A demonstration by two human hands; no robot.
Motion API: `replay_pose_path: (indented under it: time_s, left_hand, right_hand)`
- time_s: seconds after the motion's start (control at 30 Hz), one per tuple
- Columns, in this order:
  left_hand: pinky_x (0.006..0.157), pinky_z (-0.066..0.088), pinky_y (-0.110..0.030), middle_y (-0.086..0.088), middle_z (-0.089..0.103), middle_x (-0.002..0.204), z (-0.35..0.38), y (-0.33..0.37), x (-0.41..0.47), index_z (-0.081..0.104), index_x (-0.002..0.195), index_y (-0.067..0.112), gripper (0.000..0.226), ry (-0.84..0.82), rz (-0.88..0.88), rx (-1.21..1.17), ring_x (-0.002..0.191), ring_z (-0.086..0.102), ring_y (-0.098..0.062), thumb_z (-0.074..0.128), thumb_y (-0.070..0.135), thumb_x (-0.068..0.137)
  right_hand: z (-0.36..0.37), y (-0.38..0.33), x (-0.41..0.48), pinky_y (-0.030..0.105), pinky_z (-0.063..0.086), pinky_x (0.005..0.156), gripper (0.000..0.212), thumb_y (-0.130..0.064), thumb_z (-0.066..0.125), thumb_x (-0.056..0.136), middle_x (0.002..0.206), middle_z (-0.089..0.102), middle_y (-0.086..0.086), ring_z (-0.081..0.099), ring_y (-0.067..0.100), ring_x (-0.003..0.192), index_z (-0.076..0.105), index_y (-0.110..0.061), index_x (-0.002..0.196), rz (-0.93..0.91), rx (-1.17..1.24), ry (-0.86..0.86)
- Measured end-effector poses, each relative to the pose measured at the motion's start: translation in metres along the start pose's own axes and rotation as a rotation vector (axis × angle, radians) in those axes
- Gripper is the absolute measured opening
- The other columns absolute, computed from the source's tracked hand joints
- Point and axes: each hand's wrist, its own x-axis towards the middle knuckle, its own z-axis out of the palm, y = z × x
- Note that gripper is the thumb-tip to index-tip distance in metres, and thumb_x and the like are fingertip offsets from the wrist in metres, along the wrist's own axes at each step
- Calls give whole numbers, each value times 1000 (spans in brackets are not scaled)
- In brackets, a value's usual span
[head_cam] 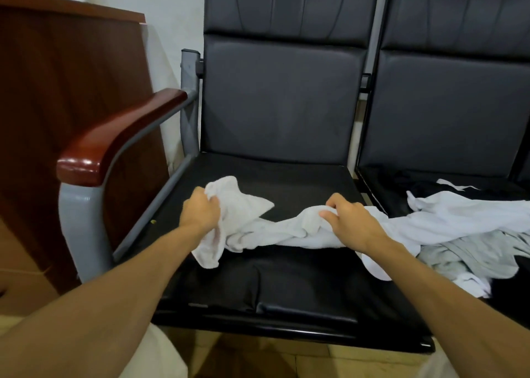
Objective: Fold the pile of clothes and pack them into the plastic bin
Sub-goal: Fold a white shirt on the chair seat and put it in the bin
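on the seat (286, 280) a white cloth (258, 230) lies bunched, my left hand (200, 214) clenched round its left end, my right hand (348, 222) pinching its middle. i judge this the spreading step; next, pull it flat. the pile (470, 251) lies right of the seat; no bin shows.

Left seat (272, 286): black padded chair cushion; crumpled white garment (258, 228) lies across it.
Right seat (372, 181): pile of clothes (464, 234), white and grey.
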Motion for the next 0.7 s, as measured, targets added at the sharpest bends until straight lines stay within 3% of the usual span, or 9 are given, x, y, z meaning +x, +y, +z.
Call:
replay_pose_path:
  time_s: [0.07,0.17,0.23,0.33,0.37,0.47,0.57,0.7]
  left_hand:
    - [99,40,-44,-19,44,136,-5,-2,0,38,135,3,43,107,-95,72,123,45,-36,48,16,95]
    - [107,28,-40,-13,32,141,-6,7,-14,36,141,12,60,184,155,301,130,31,-32,61,17,87]
    - [105,29,-34,-6,38,133,0,20,-28,44,136,18,61,18,366,120,129,33,-27,69,15,81]
    - [96,42,-26,6,53,120,11,33,-50,54,126,24,52,-467,453,-80,116,49,-11,77,25,79]
    - [90,48,-25,5,61,113,14,33,-52,60,119,22,41,-518,481,-85,105,57,-9,75,26,81]
    - [71,51,-23,-6,69,87,8,36,-51,68,96,7,8,-393,477,-223,76,64,-11,65,11,89]
    - [76,53,-31,-11,68,88,-3,37,-44,64,91,4,6,-415,277,-440,81,65,-17,60,8,91]
    - [91,48,-39,-20,62,100,-21,35,-42,60,104,6,21,-513,89,-592,97,62,-29,52,24,95]
  right_hand:
    - [1,0,3,42,49,82,15,-37,50,97,97,62,7,57,25,90,49,-22,96,4,103,22]
    - [7,-13,3,32,47,81,12,-34,56,95,98,64,1,57,19,93,57,-23,91,-30,205,20]
    - [8,-26,2,19,40,69,12,-30,59,94,92,64,-3,57,13,86,60,-21,88,-82,283,44]
    - [6,-42,1,16,40,66,11,-29,63,91,85,66,-8,59,6,80,66,-22,84,-118,502,106]
    - [5,-46,1,19,44,69,10,-29,64,91,85,67,-9,61,7,82,66,-24,83,-128,580,107]
    - [3,-49,-1,25,49,72,8,-32,66,89,85,69,-8,65,9,84,68,-26,85,-167,697,70]
    - [-3,-42,-5,21,48,66,14,-35,74,82,79,70,-6,64,9,75,67,-25,90,-252,623,-35]
    - [-1,-24,-9,22,39,60,29,-42,74,80,68,56,-7,52,11,66,55,-21,72,-334,122,-164]
